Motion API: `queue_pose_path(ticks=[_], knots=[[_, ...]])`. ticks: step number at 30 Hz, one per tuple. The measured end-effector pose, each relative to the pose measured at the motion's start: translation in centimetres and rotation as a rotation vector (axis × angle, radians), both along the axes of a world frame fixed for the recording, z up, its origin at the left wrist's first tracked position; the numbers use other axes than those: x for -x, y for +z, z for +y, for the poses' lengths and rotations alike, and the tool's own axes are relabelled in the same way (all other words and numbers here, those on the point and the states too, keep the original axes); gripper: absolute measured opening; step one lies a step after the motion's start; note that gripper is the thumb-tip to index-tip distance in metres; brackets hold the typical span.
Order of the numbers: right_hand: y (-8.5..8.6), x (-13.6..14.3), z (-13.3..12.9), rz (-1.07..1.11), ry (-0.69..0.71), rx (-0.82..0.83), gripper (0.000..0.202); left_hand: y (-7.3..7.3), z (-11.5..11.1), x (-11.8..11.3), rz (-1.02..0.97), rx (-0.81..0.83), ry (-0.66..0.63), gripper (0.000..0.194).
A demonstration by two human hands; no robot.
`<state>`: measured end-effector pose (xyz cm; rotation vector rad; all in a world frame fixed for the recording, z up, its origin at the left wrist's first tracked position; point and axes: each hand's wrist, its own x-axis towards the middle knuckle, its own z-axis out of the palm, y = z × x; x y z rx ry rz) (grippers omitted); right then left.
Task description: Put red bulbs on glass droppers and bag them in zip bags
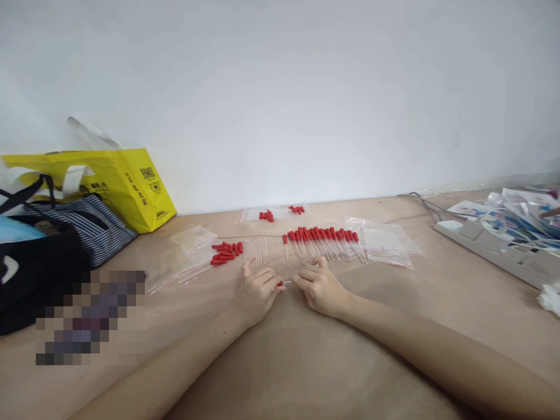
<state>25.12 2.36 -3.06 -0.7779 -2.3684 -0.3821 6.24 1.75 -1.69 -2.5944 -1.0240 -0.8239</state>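
Between my hands lies a thin clear tube (287,283), held level just above the table. My left hand (259,291) is closed on a red rubber cap (280,284) at the tube's left end. The fingers of my right hand (318,286) pinch the tube's other end. Beyond my right hand is a row of clear tubes with red caps (324,236), side by side. Past my left hand are several bare clear tubes (256,251) and, left of them, a small pile of loose red caps (225,254).
A plastic bag with red caps and tubes (280,214) lies by the wall. More clear bags (389,245) are right of the row, others (188,256) at left. A yellow bag (144,192) and dark bags stand far left; a white power strip (485,251) lies right.
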Motion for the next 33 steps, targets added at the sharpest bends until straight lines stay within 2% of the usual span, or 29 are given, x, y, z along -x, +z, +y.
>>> queue_pose_path(ticks=[4, 8, 15, 23, 33], knots=[[-0.22, -0.09, -0.18, 0.019, 0.006, 0.028, 0.024, 0.04, 0.09, 0.05, 0.013, -0.023, -0.016, 0.018], [-0.12, -0.33, -0.39, 0.062, -0.015, 0.084, 0.018, 0.4, 0.07, 0.35, -0.034, 0.05, 0.012, 0.014], [0.07, -0.69, -0.31, 0.082, -0.062, 0.026, 0.015, 0.56, -0.14, 0.71, -0.055, 0.143, 0.002, 0.013], [0.12, -0.21, -0.51, 0.166, 0.04, 0.029, 0.019, 0.4, -0.29, 0.52, -0.069, 0.225, -0.039, 0.012], [-0.01, 0.17, -0.67, 0.166, 0.07, 0.061, 0.019, 0.26, -0.29, 0.42, -0.062, 0.174, -0.033, 0.016]])
